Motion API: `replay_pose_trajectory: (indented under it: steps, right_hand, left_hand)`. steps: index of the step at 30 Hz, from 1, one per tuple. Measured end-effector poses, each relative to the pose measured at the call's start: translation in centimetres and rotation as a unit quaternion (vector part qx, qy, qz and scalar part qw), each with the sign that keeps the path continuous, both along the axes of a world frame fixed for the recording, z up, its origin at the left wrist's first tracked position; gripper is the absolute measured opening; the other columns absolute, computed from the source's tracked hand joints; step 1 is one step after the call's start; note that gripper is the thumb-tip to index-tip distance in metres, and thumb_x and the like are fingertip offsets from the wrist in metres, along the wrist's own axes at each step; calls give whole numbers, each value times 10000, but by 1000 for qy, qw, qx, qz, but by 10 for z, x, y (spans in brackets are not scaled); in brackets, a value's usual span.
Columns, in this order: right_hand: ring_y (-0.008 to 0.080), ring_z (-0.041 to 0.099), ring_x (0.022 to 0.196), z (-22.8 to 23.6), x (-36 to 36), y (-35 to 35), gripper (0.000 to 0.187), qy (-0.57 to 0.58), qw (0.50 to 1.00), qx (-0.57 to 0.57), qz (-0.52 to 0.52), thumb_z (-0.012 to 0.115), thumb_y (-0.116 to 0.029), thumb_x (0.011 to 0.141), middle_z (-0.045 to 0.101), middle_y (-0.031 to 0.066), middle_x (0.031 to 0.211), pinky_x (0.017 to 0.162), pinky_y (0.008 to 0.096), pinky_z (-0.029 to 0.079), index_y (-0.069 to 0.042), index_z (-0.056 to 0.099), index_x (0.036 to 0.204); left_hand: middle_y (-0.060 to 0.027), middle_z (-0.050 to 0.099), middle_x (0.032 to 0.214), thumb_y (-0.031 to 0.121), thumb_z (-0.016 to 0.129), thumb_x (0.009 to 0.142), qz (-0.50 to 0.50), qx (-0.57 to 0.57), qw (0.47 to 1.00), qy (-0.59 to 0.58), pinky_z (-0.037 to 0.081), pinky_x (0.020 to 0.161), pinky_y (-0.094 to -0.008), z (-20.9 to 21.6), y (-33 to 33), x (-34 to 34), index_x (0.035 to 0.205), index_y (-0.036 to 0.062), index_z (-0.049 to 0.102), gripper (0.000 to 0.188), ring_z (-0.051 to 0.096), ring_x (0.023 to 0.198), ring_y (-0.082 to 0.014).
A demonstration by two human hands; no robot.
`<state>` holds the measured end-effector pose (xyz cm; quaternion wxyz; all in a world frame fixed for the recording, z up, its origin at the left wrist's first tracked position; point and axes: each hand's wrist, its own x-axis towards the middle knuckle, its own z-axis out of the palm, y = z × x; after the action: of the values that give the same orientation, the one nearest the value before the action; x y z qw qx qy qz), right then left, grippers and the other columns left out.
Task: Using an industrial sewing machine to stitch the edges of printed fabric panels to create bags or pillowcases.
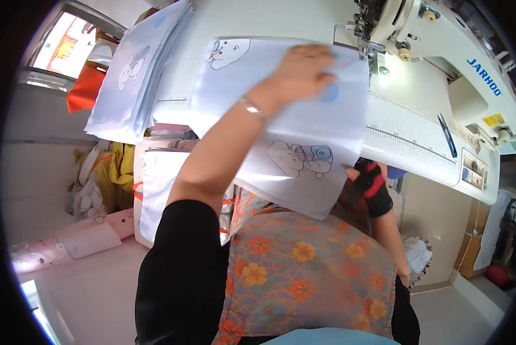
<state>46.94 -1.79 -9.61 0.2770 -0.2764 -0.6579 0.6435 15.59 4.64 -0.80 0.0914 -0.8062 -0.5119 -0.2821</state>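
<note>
A thin white fabric panel printed with cartoon animals and blue spots lies over the sewing table, its near corner hanging over the front edge above my lap. My left hand, a little blurred, rests on the panel's far part with its thumb apart from the fingers. At the panel's right edge, below the table's front, my right hand in a black and red wrist wrap pinches the fabric; some of its fingers are hidden. The panel's far right corner reaches close to the needle area of a white sewing machine.
A stack of similar printed panels lies at the table's left end, overhanging its edge. Thread snips lie on the right, near the ruler-marked table edge. Yellow cloth and a pink fabric roll are at lower left.
</note>
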Motion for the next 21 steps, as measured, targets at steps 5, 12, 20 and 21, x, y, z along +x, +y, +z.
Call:
replay_pose_trajectory:
  steps: [5, 12, 20, 21]
  right_hand:
    - [183, 553, 1164, -52, -32, 5, 509, 57, 996, -49, 47, 741, -152, 848, 604, 97, 1259, 976, 335, 462, -38, 553, 1307]
    - [169, 585, 1109, -25, -39, -35, 383, 108, 990, -92, 22, 645, -219, 930, 655, 81, 1185, 945, 336, 475, -36, 588, 1261]
    - [130, 617, 981, 45, -36, -59, 334, 8, 987, -160, 23, 662, -243, 921, 692, 51, 1061, 847, 307, 501, -32, 647, 1178]
    - [124, 640, 891, 45, -36, -61, 303, -17, 981, -195, 13, 641, -257, 931, 715, 53, 981, 766, 303, 522, -17, 682, 1110]
  left_hand:
    - [-192, 670, 1037, 316, 685, 852, 318, -95, 943, -13, 514, 841, -422, 15, -78, -125, 1067, -5, 642, 388, 635, 958, -378]
    - [-192, 680, 983, 285, 701, 844, 370, -124, 921, -13, 515, 812, -426, 23, -80, -167, 1035, 7, 681, 338, 653, 904, -354]
    - [-181, 680, 961, 225, 571, 900, 431, -121, 872, 195, 528, 819, -445, 27, -74, -144, 962, 47, 698, 227, 657, 914, -349]
    - [-181, 680, 961, 225, 571, 900, 430, -117, 874, 194, 528, 819, -445, 32, -74, -134, 962, 47, 698, 227, 657, 914, -349]
